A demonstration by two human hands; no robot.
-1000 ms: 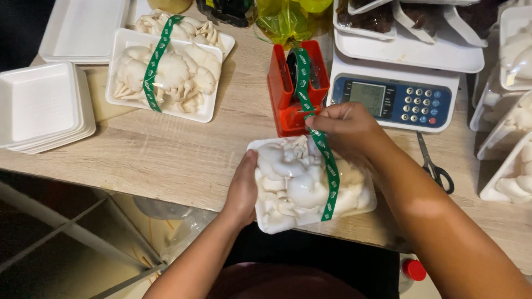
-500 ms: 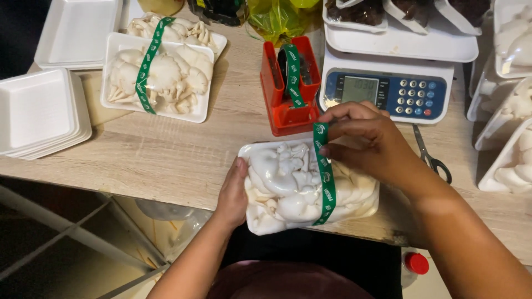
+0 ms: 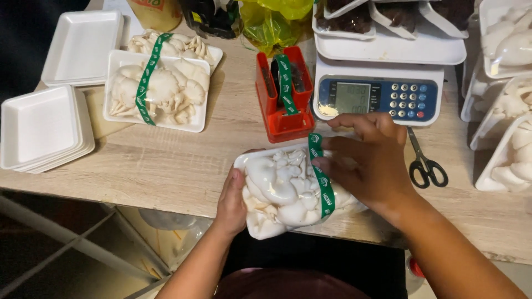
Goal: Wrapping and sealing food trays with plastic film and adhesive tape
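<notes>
Stacked empty foam trays [image 3: 41, 127] are seen at far left, a banded mushroom tray [image 3: 158, 91] beside them. At the table's near edge, the wrapped mushroom pack [image 3: 293, 191] is gripped at its left end by the left hand [image 3: 233, 202], fingers curled. A green tape strip [image 3: 321, 177] is pressed across it by the right hand [image 3: 371, 158], fingers spread flat. Scissors [image 3: 424, 160] lie right.

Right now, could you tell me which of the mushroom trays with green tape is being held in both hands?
The wrapped mushroom tray at the near table edge: the left hand grips its left side and the right hand presses its green tape. The other taped tray lies untouched at the far left.
</notes>
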